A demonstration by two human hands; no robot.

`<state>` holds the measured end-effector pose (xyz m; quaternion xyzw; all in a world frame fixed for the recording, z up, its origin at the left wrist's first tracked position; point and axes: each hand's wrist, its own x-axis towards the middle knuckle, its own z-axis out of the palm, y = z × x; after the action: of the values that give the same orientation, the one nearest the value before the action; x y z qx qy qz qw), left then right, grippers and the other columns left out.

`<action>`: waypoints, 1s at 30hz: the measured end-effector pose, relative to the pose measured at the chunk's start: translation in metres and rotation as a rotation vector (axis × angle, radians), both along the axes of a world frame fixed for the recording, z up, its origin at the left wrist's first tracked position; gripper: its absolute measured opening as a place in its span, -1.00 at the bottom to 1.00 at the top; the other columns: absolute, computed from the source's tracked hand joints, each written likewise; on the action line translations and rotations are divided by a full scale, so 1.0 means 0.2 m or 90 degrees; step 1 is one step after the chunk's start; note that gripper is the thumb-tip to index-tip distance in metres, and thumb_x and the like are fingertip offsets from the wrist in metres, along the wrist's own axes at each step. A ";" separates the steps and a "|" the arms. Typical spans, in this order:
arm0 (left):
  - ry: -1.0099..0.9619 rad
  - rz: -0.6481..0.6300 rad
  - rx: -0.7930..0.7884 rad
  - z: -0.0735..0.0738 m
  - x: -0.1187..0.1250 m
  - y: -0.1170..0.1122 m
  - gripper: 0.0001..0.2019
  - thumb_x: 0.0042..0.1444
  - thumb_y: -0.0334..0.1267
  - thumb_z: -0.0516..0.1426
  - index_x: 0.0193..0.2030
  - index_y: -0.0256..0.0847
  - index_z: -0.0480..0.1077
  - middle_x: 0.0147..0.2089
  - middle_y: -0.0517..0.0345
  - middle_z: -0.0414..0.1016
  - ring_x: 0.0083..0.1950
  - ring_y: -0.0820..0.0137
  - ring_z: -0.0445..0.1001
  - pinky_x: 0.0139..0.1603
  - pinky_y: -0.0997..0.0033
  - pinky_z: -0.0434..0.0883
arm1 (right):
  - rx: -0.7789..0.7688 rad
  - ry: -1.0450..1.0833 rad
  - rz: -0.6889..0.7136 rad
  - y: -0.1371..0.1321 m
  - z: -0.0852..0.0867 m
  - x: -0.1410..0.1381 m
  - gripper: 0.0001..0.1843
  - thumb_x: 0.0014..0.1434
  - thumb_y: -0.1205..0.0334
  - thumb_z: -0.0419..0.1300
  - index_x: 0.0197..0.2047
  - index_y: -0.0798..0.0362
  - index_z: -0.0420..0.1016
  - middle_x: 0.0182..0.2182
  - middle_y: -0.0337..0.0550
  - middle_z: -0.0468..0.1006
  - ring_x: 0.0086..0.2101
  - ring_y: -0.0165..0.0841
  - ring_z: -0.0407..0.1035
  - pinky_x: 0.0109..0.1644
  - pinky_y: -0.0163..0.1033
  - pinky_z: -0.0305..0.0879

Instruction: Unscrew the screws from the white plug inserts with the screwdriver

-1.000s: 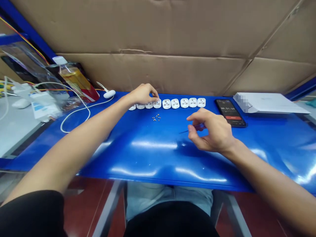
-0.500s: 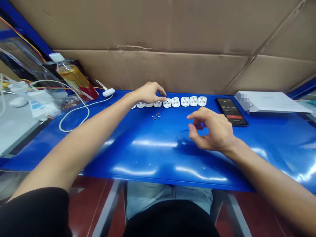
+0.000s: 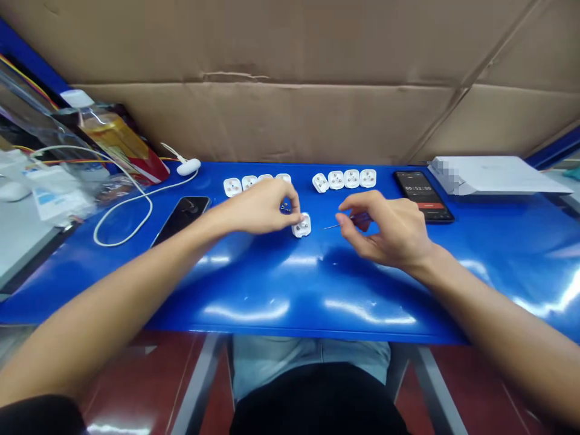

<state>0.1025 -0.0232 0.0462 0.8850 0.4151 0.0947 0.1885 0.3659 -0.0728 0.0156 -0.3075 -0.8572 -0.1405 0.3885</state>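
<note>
My left hand (image 3: 263, 206) pinches a small white plug part (image 3: 302, 226) and holds it just above the blue table (image 3: 290, 284), in front of the row. My right hand (image 3: 389, 232) is curled round a thin blue-handled screwdriver (image 3: 348, 222) whose metal tip points left toward that part. A row of white plug parts lies along the back: one group at the left (image 3: 249, 182) and another at the right (image 3: 344, 179), with a gap between them. A few tiny screws (image 3: 285, 207) show beside my left fingers.
A phone with a running timer (image 3: 423, 196) lies right of the row, and a white flat box (image 3: 493, 175) beyond it. A dark phone (image 3: 181, 212), a white cable (image 3: 127, 205), a bottle (image 3: 109, 136) and plastic bags sit at the left. Cardboard walls the back.
My left hand took one plug part out of the row and drew it toward me, leaving a gap. My right hand with the screwdriver shifted slightly left and up. The camera tilted.
</note>
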 end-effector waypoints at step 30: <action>-0.140 -0.067 -0.011 -0.15 -0.07 -0.17 -0.61 0.25 -0.05 0.38 0.17 -0.11 0.64 0.00 0.10 0.73 -0.02 0.23 0.64 0.00 0.29 0.44 | -0.020 -0.103 -0.078 -0.04 0.03 -0.01 -0.57 0.44 -0.01 0.21 -0.43 0.00 0.54 -0.70 -0.29 0.47 -0.68 -0.39 0.31 -0.52 -0.20 0.02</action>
<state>0.0892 -0.0577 0.0155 0.8881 0.3458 0.1778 0.2452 0.3631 -0.0814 0.0222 -0.3531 -0.8675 -0.1751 0.3036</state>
